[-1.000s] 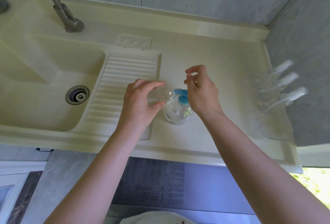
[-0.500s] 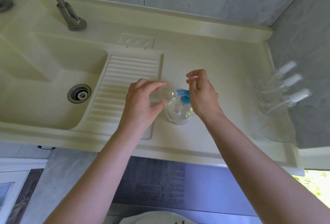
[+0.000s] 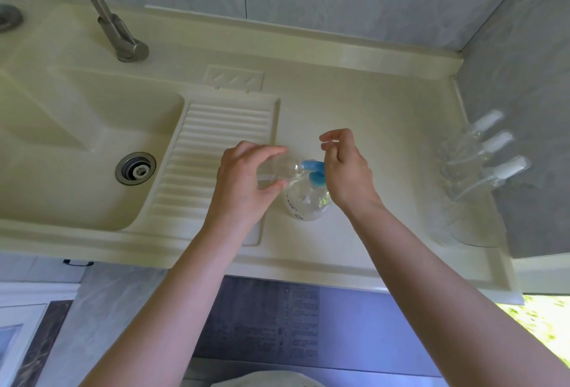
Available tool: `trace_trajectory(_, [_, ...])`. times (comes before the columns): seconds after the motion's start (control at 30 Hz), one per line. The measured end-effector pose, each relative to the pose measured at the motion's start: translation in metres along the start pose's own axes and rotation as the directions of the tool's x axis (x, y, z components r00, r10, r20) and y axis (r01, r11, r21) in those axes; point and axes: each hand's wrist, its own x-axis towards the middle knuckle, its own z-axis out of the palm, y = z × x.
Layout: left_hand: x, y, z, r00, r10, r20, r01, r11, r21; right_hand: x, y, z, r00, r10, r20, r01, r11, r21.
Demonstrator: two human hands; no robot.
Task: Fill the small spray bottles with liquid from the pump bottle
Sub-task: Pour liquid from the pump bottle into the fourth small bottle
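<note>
Left hand (image 3: pixel 243 183) grips a small clear spray bottle (image 3: pixel 276 172), tilted nearly flat, its open neck right at the blue pump spout (image 3: pixel 311 166). Fingers wrap over the top of it, thumb underneath. Right hand (image 3: pixel 347 170) sits on the pump head of the pump bottle (image 3: pixel 305 204), which stands on the countertop (image 3: pixel 354 103) just right of the ribbed drainboard (image 3: pixel 222 152). Right fingers are loosely curled, index and thumb lifted and held close together; whether the palm is actually pressing the head I can't tell — it's hidden under the hand.

Risks, as I read it:
- Neck and spout look barely lined up. A small slip on the press and liquid runs down the outside or onto the counter.
- The small bottle is tilted so far that whatever is already inside could run back out of the neck.
- A one-handed press on a light, partly full pump bottle could tip it or make it skid, since nothing braces the base.

Around: three more small spray bottles (image 3: pixel 475 155) with white caps lean against the grey wall at the right, well apart from the hands — nothing in between. Sink basin (image 3: pixel 77 177) with drain (image 3: pixel 135 168) is at left, faucet (image 3: pixel 123 38) behind it. Nothing obstructs the fill itself.
</note>
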Motion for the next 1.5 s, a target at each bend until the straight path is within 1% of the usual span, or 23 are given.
trace_trajectory(0.07, [0.003, -0.001, 0.0, 1.0, -0.001, 0.015, 0.0, 1.0, 0.017, -0.001, 0.001, 0.005, 0.999, -0.04, -0.031, 0.038, 0.997, -0.074])
trace_trajectory(0.1, [0.003, -0.001, 0.0, 1.0, -0.002, 0.026, 0.002, 1.0, 0.023, -0.003, 0.002, 0.007, 0.998, -0.041, -0.038, 0.038, 0.996, -0.083])
trace_trajectory(0.23, [0.007, -0.002, -0.002, 0.999, 0.013, 0.032, -0.013, 1.0, 0.02, 0.002, 0.0, 0.007, 0.999, -0.026, -0.027, 0.026, 0.999, -0.027])
trace_trajectory(0.37, [0.006, -0.002, -0.003, 1.0, 0.019, 0.017, -0.019, 1.0, 0.007, 0.004, -0.001, -0.001, 0.998, -0.034, -0.046, 0.039, 0.99, 0.133])
trace_trajectory(0.4, [0.006, -0.002, -0.003, 1.0, 0.02, 0.016, -0.02, 1.0, 0.004, 0.003, 0.0, -0.001, 0.999, -0.034, -0.043, 0.039, 0.99, 0.138])
trace_trajectory(0.47, [0.006, -0.002, -0.002, 1.0, 0.015, 0.018, -0.015, 1.0, 0.004, 0.001, 0.003, 0.001, 0.999, -0.026, -0.018, 0.027, 0.997, 0.078])
trace_trajectory(0.53, [0.006, -0.003, -0.001, 1.0, 0.007, 0.023, -0.008, 1.0, 0.011, -0.002, 0.006, 0.006, 1.0, -0.021, -0.023, 0.022, 1.0, 0.002])
trace_trajectory(0.6, [0.005, -0.004, 0.0, 1.0, 0.001, 0.027, -0.002, 1.0, 0.018, -0.004, 0.007, 0.01, 1.0, -0.006, -0.026, 0.006, 1.0, -0.006])
trace_trajectory(0.73, [0.004, -0.005, 0.0, 1.0, 0.01, 0.029, -0.011, 1.0, 0.02, -0.001, 0.006, 0.009, 0.999, 0.038, 0.0, -0.038, 0.995, 0.092])
trace_trajectory(0.83, [0.004, -0.004, -0.003, 0.999, 0.017, 0.032, -0.018, 1.0, 0.011, 0.0, 0.004, 0.004, 0.999, 0.019, -0.029, -0.013, 0.981, 0.193])
trace_trajectory(0.9, [0.003, -0.003, -0.003, 0.999, 0.017, 0.031, -0.017, 1.0, 0.015, 0.0, 0.002, 0.002, 0.999, -0.011, -0.033, 0.016, 0.989, 0.149])
trace_trajectory(1.0, [0.003, -0.004, -0.002, 1.0, 0.017, 0.024, -0.017, 1.0, 0.009, -0.001, 0.004, 0.005, 0.997, -0.064, -0.05, 0.062, 0.998, -0.032])
trace_trajectory(1.07, [0.002, -0.004, 0.0, 1.0, 0.007, 0.023, -0.007, 1.0, 0.012, -0.004, 0.004, 0.009, 0.993, -0.086, -0.078, 0.078, 0.992, -0.094])
trace_trajectory(1.17, [0.003, -0.005, 0.0, 1.0, -0.002, 0.028, 0.001, 1.0, 0.017, -0.004, 0.006, 0.013, 0.996, -0.061, -0.071, 0.056, 0.996, -0.068])
trace_trajectory(1.27, [0.003, -0.004, -0.001, 1.0, 0.007, 0.028, -0.008, 1.0, 0.019, -0.003, 0.005, 0.008, 0.999, -0.02, -0.05, 0.021, 1.0, 0.016])
trace_trajectory(1.33, [0.003, -0.003, -0.003, 1.0, 0.016, 0.025, -0.017, 1.0, 0.018, -0.003, 0.004, 0.004, 0.998, -0.027, -0.062, 0.03, 0.998, 0.058])
trace_trajectory(1.4, [0.002, -0.002, -0.003, 1.0, 0.019, 0.02, -0.019, 1.0, 0.023, -0.004, 0.004, 0.003, 0.995, -0.06, -0.077, 0.06, 0.998, 0.002])
trace_trajectory(1.5, [0.002, -0.002, -0.001, 1.0, 0.017, 0.012, -0.018, 1.0, 0.023, -0.005, 0.005, 0.009, 0.989, -0.109, -0.1, 0.092, 0.983, -0.162])
